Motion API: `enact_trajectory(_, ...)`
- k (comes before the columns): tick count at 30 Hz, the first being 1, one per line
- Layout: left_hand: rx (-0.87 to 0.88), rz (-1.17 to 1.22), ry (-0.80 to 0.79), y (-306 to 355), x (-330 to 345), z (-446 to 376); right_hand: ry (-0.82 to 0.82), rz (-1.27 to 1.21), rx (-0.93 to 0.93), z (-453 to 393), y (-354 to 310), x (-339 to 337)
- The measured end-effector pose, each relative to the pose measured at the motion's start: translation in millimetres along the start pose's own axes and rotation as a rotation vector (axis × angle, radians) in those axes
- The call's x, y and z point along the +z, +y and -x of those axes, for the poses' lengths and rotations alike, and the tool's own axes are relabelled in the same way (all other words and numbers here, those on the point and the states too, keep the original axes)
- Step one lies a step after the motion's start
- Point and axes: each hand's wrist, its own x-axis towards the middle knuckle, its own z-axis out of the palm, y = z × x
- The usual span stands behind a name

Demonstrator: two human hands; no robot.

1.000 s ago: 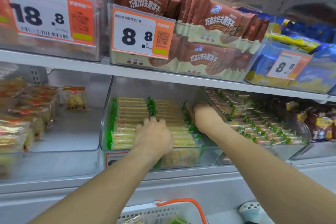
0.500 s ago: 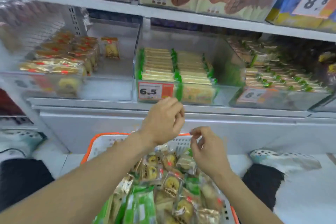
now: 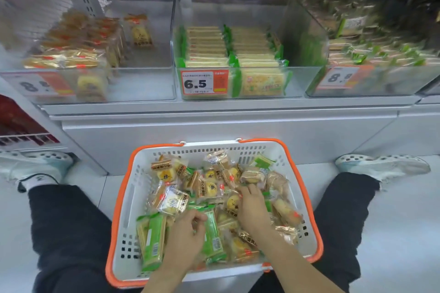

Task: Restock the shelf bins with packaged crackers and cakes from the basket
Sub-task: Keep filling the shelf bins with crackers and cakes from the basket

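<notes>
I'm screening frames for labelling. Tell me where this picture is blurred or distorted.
Head view: the left bin and right bin smear with motion blur; the middle bin's 6.5 tag reads sharply; the basket is fairly crisp; wide-angle bending bows the shelf edge.

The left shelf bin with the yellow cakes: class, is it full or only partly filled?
Partly filled. In the left shelf bin, cake packs fill the left side; the right side shows bare floor with one pack at the back.
</notes>
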Motion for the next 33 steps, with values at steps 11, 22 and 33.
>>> enact_trajectory(11,-0.056,0.228,-0.035,22,-12,1,-0.08,-0.686,-0.203,30,-41,-55)
enact_trajectory(22,-0.019,0.591,-0.244,36,-57,8,-0.275,-0.88,-0.165,13,-60,-130)
enact_trajectory(33,0.091,0.649,-0.123,55,-130,-26,-0.155,-0.809,-0.211,-2,-133,-159)
